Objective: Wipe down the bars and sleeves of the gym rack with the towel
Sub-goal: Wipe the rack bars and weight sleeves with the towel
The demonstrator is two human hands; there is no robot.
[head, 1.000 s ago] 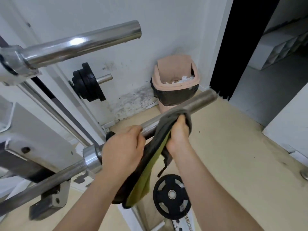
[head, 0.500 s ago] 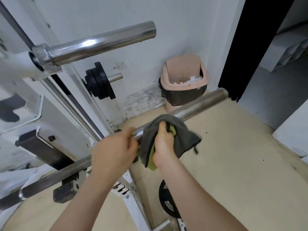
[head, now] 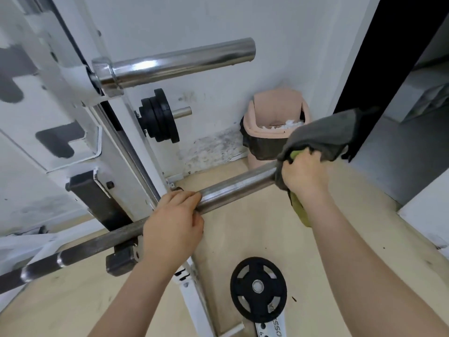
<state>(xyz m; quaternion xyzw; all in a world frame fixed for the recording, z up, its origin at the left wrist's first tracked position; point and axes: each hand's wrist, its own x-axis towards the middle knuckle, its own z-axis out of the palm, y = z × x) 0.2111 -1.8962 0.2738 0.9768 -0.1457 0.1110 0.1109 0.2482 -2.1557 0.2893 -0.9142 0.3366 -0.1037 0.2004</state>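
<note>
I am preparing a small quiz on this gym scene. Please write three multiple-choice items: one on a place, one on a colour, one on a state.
1. Where does the right hand hold the towel?
A. at the outer end of the lower sleeve
B. on the upper sleeve
C. on the floor

2. What colour is the trash bin in the corner?
A. blue
B. pink
C. green

3. What is the left hand doing?
A. hanging free
B. lifting the plate on the floor
C. gripping the lower sleeve

Answers: 1 A, the towel wraps the end of the lower sleeve; 2 B, its body and lid are pink; 3 C, its fingers curl around the sleeve's inner part.
</note>
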